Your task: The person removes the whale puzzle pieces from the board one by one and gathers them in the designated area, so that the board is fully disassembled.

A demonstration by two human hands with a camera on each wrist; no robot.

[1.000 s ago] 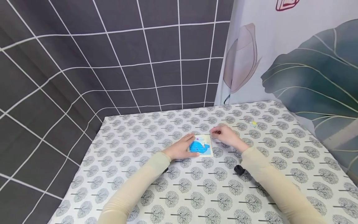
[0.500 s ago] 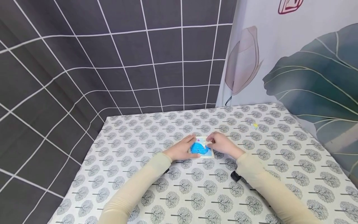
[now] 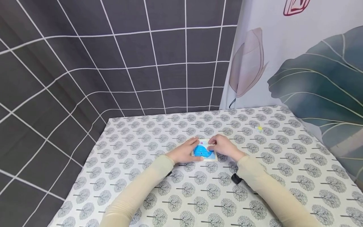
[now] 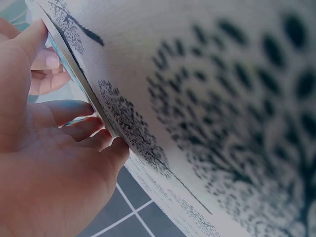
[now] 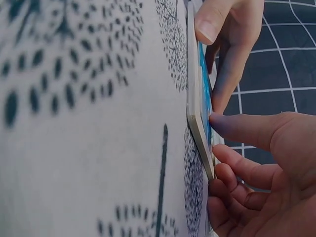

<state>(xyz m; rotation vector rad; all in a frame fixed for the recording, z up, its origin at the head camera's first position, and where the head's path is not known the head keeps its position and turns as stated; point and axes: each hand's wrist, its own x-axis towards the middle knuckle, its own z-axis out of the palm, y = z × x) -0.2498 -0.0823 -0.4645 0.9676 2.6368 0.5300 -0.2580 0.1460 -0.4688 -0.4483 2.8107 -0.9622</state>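
A small square picture puzzle (image 3: 210,160) with a pale rim lies flat on the patterned tablecloth. On it shows a blue whale (image 3: 199,152), raised above the backing in the right wrist view. My left hand (image 3: 185,152) holds the puzzle at its left side, thumb along the near edge and fingers at the far edge. From the right, my right hand (image 3: 225,147) reaches over the far right corner. Its thumb (image 5: 242,129) presses on the blue whale near the tail, while the other fingers (image 5: 232,182) curl at the board's edge. The tail is partly hidden by this hand.
The tree-print tablecloth (image 3: 198,195) covers the table. A small yellow flower-like piece (image 3: 260,128) lies toward the back right. Behind the table hang a dark grid curtain (image 3: 136,56) and a pale leaf-print curtain (image 3: 255,19).
My right hand has moved left and in from the puzzle's far right corner onto the whale's tail. My left hand keeps its hold, and the head view has shifted slightly.
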